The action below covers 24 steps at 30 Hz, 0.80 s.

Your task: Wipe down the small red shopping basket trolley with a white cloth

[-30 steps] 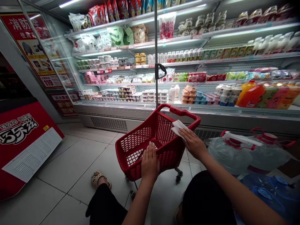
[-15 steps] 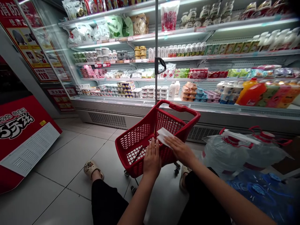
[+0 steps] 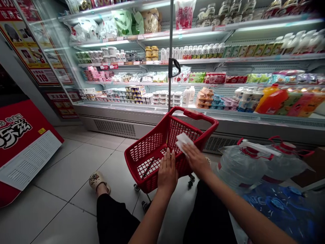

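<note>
A red plastic shopping cart [image 3: 128, 162] with lattice walls stands on casters in front of me. My left hand [image 3: 167, 174] rests on its near rim, fingers stretched out and close together, with the thumb mostly hidden. Under the fingers of my right hand [image 3: 196, 161] is a folded white tissue [image 3: 181, 138], held against the near side toward the cart's handle [image 3: 194, 114]. Part of the tissue sticks out beyond the fingertips. Inside the basket, a dark strap lies across the lattice bottom.
Behind the cart runs a lit refrigerated display [image 3: 122, 118] of dairy goods and drinks, with a glass door handle [image 3: 174, 67]. Large water bottles [image 3: 243, 162] stand on the right. At left is a red freezer chest [image 3: 25, 135]. My feet straddle the cart on the tiled floor [image 3: 63, 183].
My right hand and the tissue have slid a little to the right and up along the cart's side. My left hand stays on the rim. The view has shifted slightly.
</note>
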Motion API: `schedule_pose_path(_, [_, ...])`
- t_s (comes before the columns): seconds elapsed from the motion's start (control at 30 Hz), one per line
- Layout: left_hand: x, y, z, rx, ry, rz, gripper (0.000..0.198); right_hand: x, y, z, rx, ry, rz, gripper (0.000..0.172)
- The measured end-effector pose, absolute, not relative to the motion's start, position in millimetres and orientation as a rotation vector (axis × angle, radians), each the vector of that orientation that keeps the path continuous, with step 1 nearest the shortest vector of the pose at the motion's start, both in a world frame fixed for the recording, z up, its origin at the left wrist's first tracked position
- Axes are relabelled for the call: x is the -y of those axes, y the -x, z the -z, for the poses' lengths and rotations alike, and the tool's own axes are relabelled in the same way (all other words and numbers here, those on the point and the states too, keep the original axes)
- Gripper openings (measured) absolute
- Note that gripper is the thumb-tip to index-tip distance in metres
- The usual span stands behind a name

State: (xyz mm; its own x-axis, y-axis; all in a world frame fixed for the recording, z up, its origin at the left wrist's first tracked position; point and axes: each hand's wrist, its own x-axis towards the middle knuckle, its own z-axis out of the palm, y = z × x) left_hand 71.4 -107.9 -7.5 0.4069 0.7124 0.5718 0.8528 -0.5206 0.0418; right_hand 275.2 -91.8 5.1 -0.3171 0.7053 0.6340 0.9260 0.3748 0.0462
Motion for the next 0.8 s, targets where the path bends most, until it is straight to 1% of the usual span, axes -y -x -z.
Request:
schedule_pose_path(0.1, [106.2,-67.1,4.4,1.364,2.437,0.785,0.089,103.9,-245.4,4.1,2.255,1.310,0.493,0.067])
schedule_pose_path(0.2, [103.8,-52.7,-2.6,1.293,2.516,0.728,0.086,102.6,-266.0,-5.5,2.321,1.263,0.511,0.068])
schedule_pose_path(0.33, [101.2,-29.1,-7.5,1.291,2.497,0.684,0.075,84.0,-333.0,-29.4,2.125,1.433,0.602,0.062])
schedule_pose_path(0.43, [101.8,-22.1,-3.6,1.378,2.442,0.662,0.070,75.4,-352.0,-33.4,1.983,1.540,0.614,0.060])
schedule_pose_path(0.53, [105.2,-26.5,1.1,1.392,2.464,0.662,0.068,83.3,-319.4,-19.5,1.999,1.518,0.568,0.062])
schedule_pose_path(0.67, [110.6,-32.6,1.7,1.395,2.484,0.670,0.068,111.2,-251.5,0.5,2.191,1.351,0.437,0.066])
schedule_pose_path(0.73, [112.4,-31.6,0.6,1.395,2.480,0.667,0.069,119.9,-241.4,0.2,2.308,1.251,0.393,0.068])
schedule_pose_path(0.8, [113.4,-29.1,-0.3,1.389,2.477,0.664,0.069,118.8,-256.7,-7.7,2.370,1.204,0.396,0.069])
